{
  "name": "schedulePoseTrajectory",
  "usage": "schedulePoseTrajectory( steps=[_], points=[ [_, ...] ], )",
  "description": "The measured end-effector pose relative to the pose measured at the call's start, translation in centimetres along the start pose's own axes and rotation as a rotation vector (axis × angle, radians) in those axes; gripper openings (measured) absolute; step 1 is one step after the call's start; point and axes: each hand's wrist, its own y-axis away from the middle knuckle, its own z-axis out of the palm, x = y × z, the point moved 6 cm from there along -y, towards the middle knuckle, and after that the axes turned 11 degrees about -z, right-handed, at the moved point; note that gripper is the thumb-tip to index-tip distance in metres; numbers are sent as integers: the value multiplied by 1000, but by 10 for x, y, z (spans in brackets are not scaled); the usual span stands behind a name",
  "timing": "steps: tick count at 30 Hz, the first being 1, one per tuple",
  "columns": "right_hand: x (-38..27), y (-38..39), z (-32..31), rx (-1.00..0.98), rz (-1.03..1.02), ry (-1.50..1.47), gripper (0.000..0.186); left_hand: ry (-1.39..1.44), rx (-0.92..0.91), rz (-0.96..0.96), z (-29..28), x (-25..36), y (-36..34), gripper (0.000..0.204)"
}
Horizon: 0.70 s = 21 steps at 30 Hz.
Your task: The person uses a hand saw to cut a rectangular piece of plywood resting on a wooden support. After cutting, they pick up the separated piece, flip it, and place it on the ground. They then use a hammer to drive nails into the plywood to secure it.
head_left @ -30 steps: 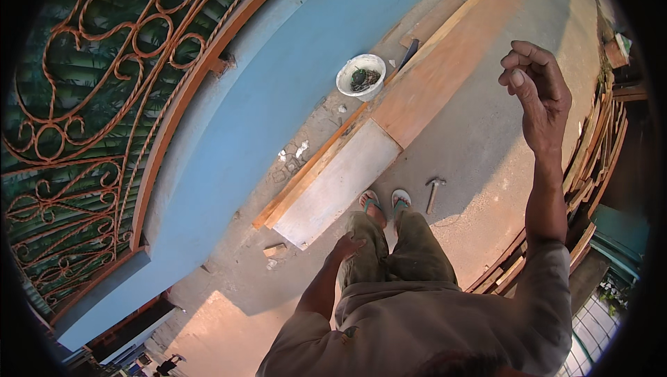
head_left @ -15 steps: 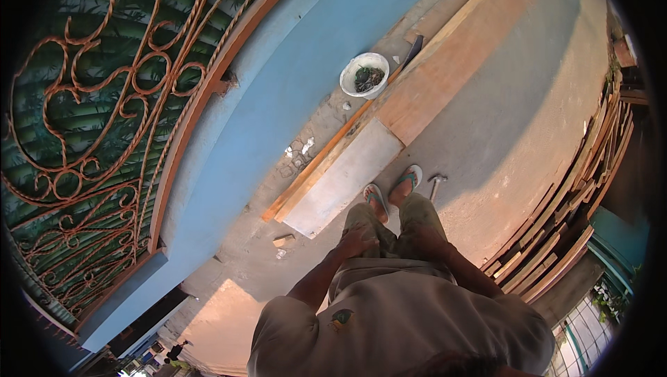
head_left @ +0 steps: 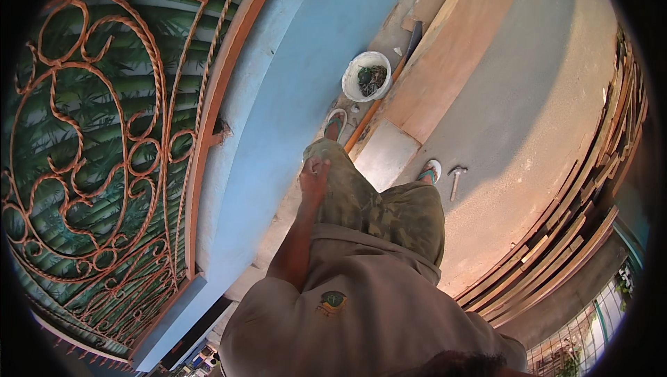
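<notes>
Left hand (head_left: pixel 314 176) loosely curled on camouflage knee (head_left: pixel 340 169); right hand unseen; round white bowl (head_left: pixel 367 76).

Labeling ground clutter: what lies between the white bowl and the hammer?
Head view: between the white bowl and the hammer lies the long wooden board with its pale end panel.

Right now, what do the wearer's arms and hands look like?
Only the left hand shows: bare, no glove, ring or watch visible. Its forearm is bare below a short tan sleeve of a shirt with a small green chest emblem. The right hand is out of view.
</notes>
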Motion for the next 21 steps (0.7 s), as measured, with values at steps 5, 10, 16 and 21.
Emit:
schedulePoseTrajectory(
  steps=[5,10,16,21],
  points=[
    [-34,-15,108,179,-47,-313,57,-40,-601,117,143,35,-92,51],
    [-241,-42,174,540,-634,37,45,-58,-746,-21,229,-56,-181,44],
    [-537,-140,399,175,-1501,667,26,-106,-804,-169,253,-155,-218,40],
    [-622,-286,541,179,-1730,1417,21,-157,-963,-314,258,-129,-209,47]
  ],
)
